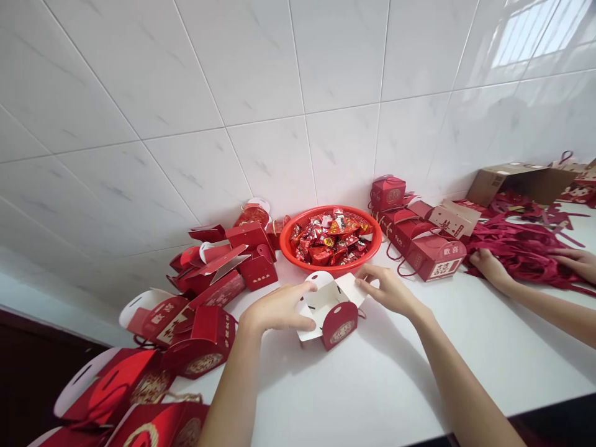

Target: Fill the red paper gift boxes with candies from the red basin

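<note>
A small red gift box point(339, 324) with a white inside stands open on the white table, its flaps spread. My left hand point(284, 308) is at its left side, thumb and fingers around the left flap. At the right flap, my right hand point(382, 288) pinches the flap's edge between thumb and fingers. Just behind the box is a round red basket point(285, 248) full of wrapped candies point(326, 239). The inside of the box shows white card with dark slots.
Many red boxes point(200, 338) crowd the left side. Finished-looking boxes point(419, 245) stand right of the basket. Another person's hands point(493, 270) touch a heap of dark red ribbons point(516, 245) at the right, near a cardboard box point(493, 180). A tiled wall point(344, 143) rises behind.
</note>
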`<control>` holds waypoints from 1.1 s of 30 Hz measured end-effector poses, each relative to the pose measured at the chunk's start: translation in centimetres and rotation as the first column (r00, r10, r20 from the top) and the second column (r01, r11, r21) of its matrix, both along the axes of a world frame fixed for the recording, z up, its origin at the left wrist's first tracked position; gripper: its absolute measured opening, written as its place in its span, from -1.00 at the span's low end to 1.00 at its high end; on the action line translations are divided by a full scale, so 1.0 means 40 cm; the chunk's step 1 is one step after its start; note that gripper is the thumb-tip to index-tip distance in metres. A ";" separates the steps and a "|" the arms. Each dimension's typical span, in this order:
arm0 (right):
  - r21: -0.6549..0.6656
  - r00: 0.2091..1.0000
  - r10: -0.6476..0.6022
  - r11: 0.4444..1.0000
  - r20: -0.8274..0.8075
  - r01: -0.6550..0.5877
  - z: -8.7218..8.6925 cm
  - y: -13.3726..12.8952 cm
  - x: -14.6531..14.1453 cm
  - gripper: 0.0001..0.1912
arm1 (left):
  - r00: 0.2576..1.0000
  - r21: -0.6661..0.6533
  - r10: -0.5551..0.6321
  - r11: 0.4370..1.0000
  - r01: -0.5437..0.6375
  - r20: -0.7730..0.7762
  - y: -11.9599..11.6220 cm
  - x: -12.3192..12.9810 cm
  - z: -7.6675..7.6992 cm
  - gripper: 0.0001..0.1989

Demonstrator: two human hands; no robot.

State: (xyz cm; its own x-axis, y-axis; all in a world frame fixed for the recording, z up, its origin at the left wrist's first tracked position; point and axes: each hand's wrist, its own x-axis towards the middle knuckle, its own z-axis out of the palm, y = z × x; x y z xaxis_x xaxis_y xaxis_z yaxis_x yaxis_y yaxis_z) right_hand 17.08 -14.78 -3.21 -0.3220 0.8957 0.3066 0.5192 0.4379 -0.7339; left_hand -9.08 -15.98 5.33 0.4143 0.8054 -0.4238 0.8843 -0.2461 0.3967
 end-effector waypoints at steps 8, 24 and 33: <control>0.133 0.994 0.091 0.986 0.055 -0.097 0.127 0.169 -0.055 -0.88 | 0.984 0.079 0.016 0.996 -0.031 0.180 -0.001 -0.039 0.009 -0.46; -0.173 0.784 0.254 0.967 0.566 -0.189 0.091 0.385 -0.387 -0.91 | 0.969 0.192 0.014 0.979 -0.063 0.245 -0.008 -0.082 0.016 -0.48; -0.201 0.860 0.228 0.968 0.457 -0.149 0.054 0.404 -0.376 -0.89 | 0.971 0.200 0.010 0.978 -0.059 0.238 -0.005 -0.079 0.014 -0.49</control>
